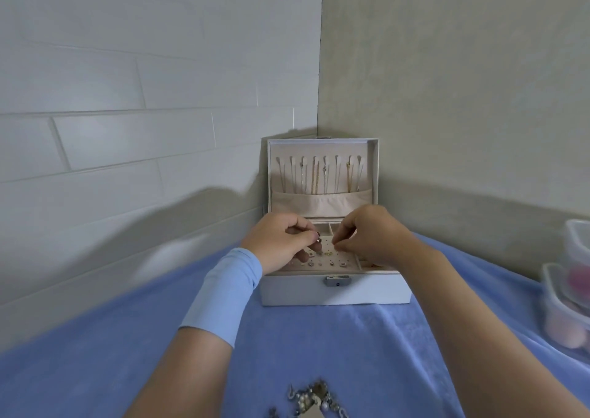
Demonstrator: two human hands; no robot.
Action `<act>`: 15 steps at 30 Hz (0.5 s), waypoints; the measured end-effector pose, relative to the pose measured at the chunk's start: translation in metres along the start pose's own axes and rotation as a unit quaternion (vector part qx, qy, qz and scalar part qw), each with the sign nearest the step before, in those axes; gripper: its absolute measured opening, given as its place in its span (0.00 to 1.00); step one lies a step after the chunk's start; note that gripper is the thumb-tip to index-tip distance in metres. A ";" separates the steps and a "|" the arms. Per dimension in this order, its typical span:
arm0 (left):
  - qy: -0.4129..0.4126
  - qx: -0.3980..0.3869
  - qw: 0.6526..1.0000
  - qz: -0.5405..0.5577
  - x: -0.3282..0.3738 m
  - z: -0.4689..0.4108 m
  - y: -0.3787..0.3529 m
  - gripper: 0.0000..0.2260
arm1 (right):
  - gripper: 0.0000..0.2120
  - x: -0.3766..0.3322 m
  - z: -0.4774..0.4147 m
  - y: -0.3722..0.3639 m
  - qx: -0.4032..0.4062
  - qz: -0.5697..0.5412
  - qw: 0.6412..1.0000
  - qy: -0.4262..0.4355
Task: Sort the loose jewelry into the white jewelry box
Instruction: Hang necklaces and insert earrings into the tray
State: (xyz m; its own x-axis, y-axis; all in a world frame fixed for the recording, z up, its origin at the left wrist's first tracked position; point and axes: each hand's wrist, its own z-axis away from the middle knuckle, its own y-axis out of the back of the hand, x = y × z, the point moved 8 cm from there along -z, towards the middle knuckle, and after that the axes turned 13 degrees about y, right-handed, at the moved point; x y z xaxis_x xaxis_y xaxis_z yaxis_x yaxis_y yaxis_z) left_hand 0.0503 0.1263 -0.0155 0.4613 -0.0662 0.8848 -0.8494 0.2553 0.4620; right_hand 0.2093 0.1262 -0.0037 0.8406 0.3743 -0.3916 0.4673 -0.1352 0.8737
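Observation:
The white jewelry box (pixel 335 293) stands open on the blue cloth, its lid upright with several necklaces (pixel 319 175) hanging inside. A pink earring panel (pixel 332 259) in the tray holds several small earrings. My left hand (pixel 281 242) hovers over the panel's left side and pinches a small dark-tipped earring (pixel 318 236) between thumb and finger. My right hand (pixel 367 235) is over the panel's right side, fingertips pinched together on something too tiny to make out. A pile of loose jewelry (pixel 309 400) lies at the near edge.
Clear plastic containers (pixel 571 290) with pink contents are stacked at the right edge. A tiled wall on the left and a plain wall on the right meet just behind the box. Blue cloth (pixel 351 347) covers the surface.

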 end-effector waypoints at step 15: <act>-0.013 0.019 0.998 0.064 0.004 0.004 0.002 0.05 | 0.02 -0.018 0.004 0.018 0.064 -0.192 0.978 0.043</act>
State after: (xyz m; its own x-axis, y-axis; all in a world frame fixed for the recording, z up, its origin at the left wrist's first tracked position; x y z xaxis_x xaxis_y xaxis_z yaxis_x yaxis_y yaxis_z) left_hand 0.0493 0.1227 -0.0109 0.3421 -0.0608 0.9377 -0.9101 0.2267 0.3468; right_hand 0.2035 0.1133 0.0183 0.5730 0.4954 -0.6529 0.7787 -0.0805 0.6222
